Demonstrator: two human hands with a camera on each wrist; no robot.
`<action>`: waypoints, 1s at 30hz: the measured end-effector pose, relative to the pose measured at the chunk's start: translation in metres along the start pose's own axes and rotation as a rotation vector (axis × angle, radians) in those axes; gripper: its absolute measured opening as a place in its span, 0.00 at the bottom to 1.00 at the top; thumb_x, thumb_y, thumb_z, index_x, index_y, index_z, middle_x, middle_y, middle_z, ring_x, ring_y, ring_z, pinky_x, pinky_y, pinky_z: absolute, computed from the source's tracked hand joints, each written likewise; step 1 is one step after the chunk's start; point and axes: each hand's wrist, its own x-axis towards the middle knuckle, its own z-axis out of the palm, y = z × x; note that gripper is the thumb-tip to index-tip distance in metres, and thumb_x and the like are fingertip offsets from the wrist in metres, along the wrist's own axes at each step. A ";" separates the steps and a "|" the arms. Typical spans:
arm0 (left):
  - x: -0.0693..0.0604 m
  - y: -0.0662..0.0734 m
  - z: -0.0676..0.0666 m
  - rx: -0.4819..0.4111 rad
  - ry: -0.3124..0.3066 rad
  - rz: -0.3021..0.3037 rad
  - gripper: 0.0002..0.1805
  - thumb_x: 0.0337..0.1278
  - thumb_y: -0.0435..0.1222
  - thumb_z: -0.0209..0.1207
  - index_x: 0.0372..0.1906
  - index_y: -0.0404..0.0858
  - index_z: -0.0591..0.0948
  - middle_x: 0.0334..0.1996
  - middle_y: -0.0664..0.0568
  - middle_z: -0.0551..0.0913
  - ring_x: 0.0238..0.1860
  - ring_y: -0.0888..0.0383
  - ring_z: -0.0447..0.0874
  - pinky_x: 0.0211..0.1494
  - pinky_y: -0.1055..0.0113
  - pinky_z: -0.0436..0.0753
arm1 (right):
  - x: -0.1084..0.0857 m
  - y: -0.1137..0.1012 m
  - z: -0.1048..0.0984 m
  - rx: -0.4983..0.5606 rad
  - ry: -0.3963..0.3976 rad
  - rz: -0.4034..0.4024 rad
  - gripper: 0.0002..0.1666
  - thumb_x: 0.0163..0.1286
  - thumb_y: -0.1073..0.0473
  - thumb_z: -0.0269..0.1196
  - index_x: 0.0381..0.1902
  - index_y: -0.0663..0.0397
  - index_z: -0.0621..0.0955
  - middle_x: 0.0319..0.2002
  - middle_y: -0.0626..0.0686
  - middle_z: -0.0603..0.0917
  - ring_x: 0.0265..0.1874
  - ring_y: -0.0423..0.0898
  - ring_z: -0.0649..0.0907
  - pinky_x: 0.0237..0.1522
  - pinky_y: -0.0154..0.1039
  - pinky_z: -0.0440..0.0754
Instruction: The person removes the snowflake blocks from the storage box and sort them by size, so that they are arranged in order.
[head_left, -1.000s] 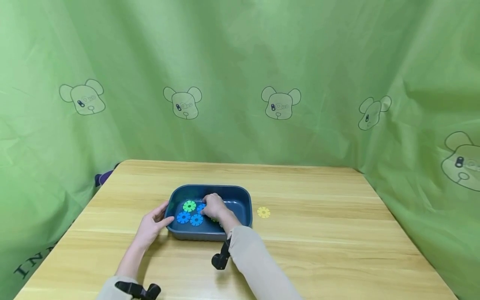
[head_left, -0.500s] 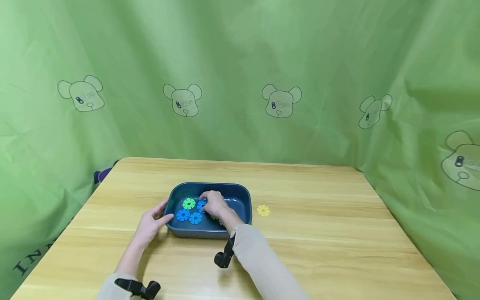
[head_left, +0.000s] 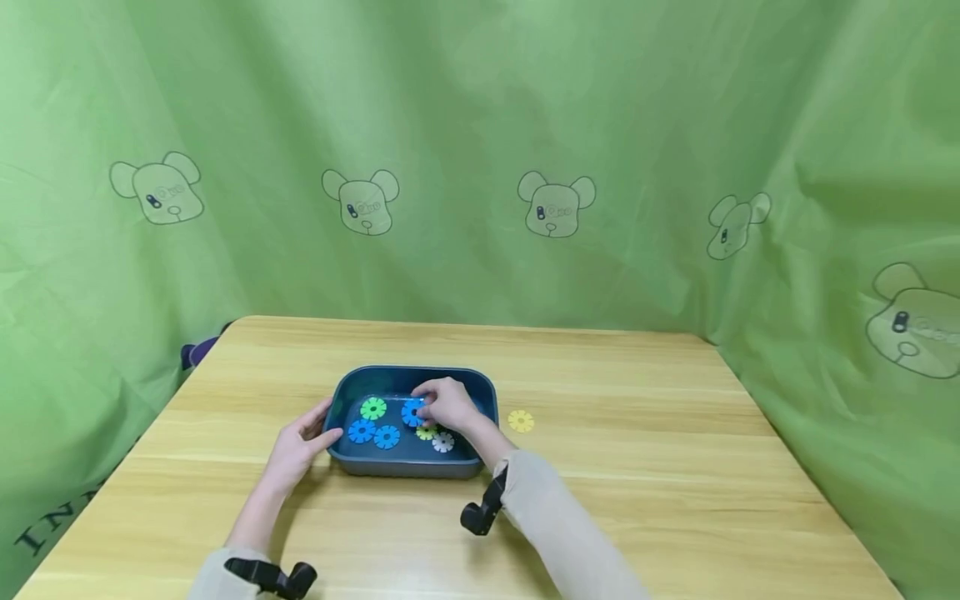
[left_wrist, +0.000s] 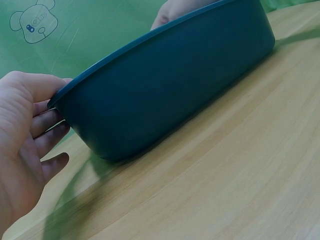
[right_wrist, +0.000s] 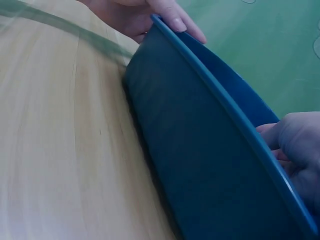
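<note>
A dark blue-grey plastic basin point(head_left: 408, 468) stands on the table, with several notched, snowflake-shaped discs inside. My left hand point(head_left: 296, 446) grips its left end, thumb over the rim and the other fingers against the outside; the left wrist view shows the same hold on the basin wall point(left_wrist: 150, 90). Inside the basin, my right hand point(head_left: 453, 408) pinches a blue snowflake disc point(head_left: 412, 412) at its right edge. Below that hand lie a yellow-green disc point(head_left: 426, 432) and a white disc point(head_left: 443, 442). In the right wrist view, the basin wall hides the right fingertips.
To the left in the basin lie a green disc point(head_left: 373, 407) and two blue ones, one the front-left blue disc point(head_left: 362, 431). A yellow disc point(head_left: 521, 421) lies on the wooden table point(head_left: 637, 467), right of the basin. A green curtain point(head_left: 465, 275) hangs behind.
My right hand has moved right with the blue disc between its fingers, uncovering the yellow-green and white discs. My left hand keeps its hold on the basin.
</note>
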 end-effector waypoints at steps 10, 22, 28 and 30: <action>-0.001 0.001 -0.001 0.000 0.001 -0.009 0.32 0.58 0.29 0.58 0.67 0.28 0.61 0.66 0.36 0.61 0.66 0.42 0.59 0.50 0.85 0.67 | -0.012 0.005 -0.028 0.190 0.046 0.015 0.14 0.58 0.75 0.62 0.44 0.70 0.79 0.26 0.57 0.81 0.21 0.45 0.82 0.28 0.43 0.83; -0.001 0.001 0.001 -0.007 0.004 -0.009 0.32 0.58 0.28 0.57 0.67 0.28 0.61 0.66 0.36 0.60 0.65 0.42 0.59 0.49 0.85 0.67 | -0.039 0.009 -0.068 0.344 0.128 0.019 0.16 0.58 0.75 0.62 0.46 0.71 0.78 0.28 0.56 0.81 0.21 0.44 0.82 0.36 0.50 0.82; -0.001 0.002 0.000 -0.010 0.004 -0.019 0.32 0.58 0.29 0.57 0.67 0.29 0.61 0.66 0.36 0.61 0.65 0.43 0.60 0.49 0.85 0.68 | -0.053 0.026 -0.088 0.293 0.198 -0.003 0.16 0.57 0.71 0.64 0.44 0.70 0.79 0.29 0.53 0.83 0.25 0.42 0.81 0.37 0.50 0.82; -0.002 0.002 0.000 -0.015 0.003 -0.021 0.32 0.58 0.29 0.57 0.67 0.30 0.61 0.66 0.37 0.60 0.65 0.43 0.59 0.49 0.85 0.67 | -0.057 0.035 -0.095 0.276 0.217 -0.002 0.16 0.57 0.71 0.64 0.44 0.71 0.79 0.29 0.52 0.83 0.26 0.42 0.80 0.37 0.51 0.81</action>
